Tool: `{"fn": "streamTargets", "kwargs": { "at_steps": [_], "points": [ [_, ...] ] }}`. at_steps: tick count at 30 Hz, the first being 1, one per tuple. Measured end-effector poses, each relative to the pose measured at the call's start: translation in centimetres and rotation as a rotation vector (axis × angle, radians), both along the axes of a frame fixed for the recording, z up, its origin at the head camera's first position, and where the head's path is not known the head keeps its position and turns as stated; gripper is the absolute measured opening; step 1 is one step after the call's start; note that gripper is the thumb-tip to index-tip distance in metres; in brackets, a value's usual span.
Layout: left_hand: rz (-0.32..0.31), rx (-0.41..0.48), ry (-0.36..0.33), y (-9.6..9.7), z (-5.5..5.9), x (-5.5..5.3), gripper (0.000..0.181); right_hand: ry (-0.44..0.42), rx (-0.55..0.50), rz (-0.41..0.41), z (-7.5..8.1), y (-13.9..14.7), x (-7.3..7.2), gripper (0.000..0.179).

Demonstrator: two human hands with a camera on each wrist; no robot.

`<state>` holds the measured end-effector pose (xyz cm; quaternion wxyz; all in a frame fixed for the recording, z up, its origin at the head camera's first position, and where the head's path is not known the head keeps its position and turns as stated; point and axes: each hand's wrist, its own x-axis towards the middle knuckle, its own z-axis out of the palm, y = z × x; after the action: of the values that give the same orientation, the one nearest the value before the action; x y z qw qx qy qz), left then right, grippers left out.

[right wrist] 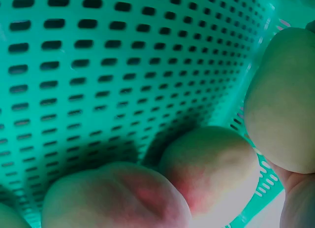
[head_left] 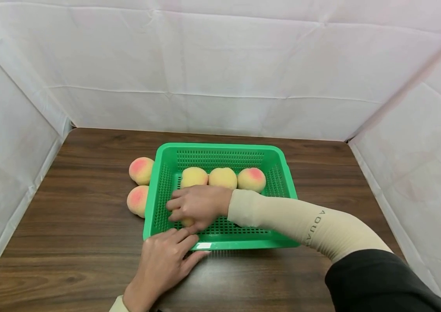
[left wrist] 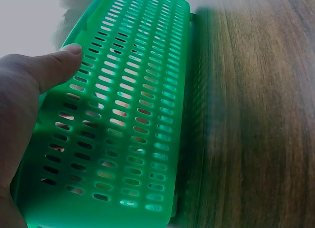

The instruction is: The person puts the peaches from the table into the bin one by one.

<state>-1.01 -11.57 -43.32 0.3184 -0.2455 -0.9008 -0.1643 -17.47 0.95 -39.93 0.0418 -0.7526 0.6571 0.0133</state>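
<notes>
A green perforated plastic basket [head_left: 244,242] stands on the table. Inside it, my right hand [head_left: 199,206] reaches to the front left and grips a peach [head_left: 187,222], mostly covered by the fingers. Along the basket's back side sit three peaches in a row: a left one [head_left: 194,177], a middle one [head_left: 222,178] and a right one [head_left: 251,180]. My left hand [head_left: 166,258] holds the basket's near-left rim, fingers over the edge and thumb [left wrist: 61,65] against the outer wall. The right wrist view shows a peach [right wrist: 283,102] close up beside the fingers.
Two more peaches lie outside the basket's left side, one farther back [head_left: 141,170] and one nearer [head_left: 137,200]. Brown wood-grain table [head_left: 68,242] surrounds the basket. White cloth walls [head_left: 220,65] enclose the back and both sides.
</notes>
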Motion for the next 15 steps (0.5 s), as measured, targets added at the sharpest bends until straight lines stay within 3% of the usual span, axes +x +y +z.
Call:
{"fn": "streamTargets", "kwargs": {
  "at_steps": [5, 15],
  "points": [
    [-0.006, 0.0, -0.004, 0.0, -0.1, 0.0, 0.04, 0.025, 0.024, 0.037, -0.7, -0.2, 0.0, 0.032],
    [-0.002, -0.004, -0.012, 0.0, 0.0, 0.0, 0.045, 0.022, 0.052, 0.067, -1.4, -0.6, -0.1, 0.034]
  ]
}}
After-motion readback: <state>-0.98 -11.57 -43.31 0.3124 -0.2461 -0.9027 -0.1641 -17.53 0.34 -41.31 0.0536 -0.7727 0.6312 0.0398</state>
